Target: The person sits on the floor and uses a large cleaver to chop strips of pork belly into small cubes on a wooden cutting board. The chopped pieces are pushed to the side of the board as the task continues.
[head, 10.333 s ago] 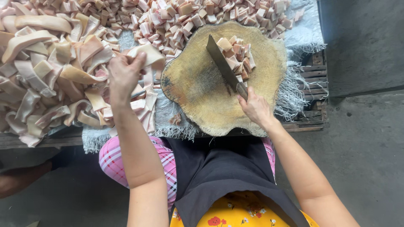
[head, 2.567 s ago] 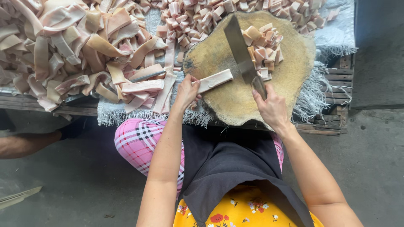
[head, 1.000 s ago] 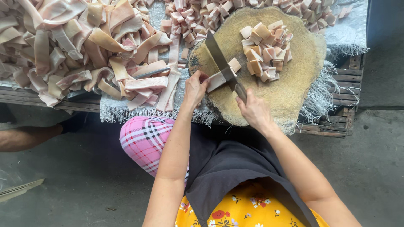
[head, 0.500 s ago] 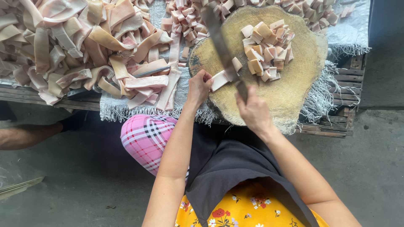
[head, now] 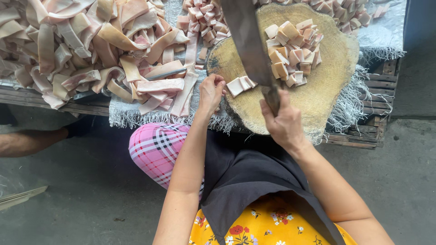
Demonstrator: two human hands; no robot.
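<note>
My right hand (head: 282, 122) grips the handle of a large cleaver (head: 247, 41), whose blade is raised above a round wooden chopping block (head: 324, 88). My left hand (head: 211, 90) pinches the near end of a short pale meat strip (head: 240, 85) lying on the block's left side. A heap of cut meat cubes (head: 293, 50) sits on the block to the right of the blade.
A big pile of long pink and cream meat strips (head: 86, 50) covers a white woven sheet (head: 136, 115) on a wooden pallet (head: 363, 131) at left. More cubes (head: 204, 22) lie beyond the block. Another person's arm (head: 27, 140) rests low at left.
The strip under my left hand has grown shorter with each cut and the cube heap larger. The cleaver has lifted from the block toward the camera.
</note>
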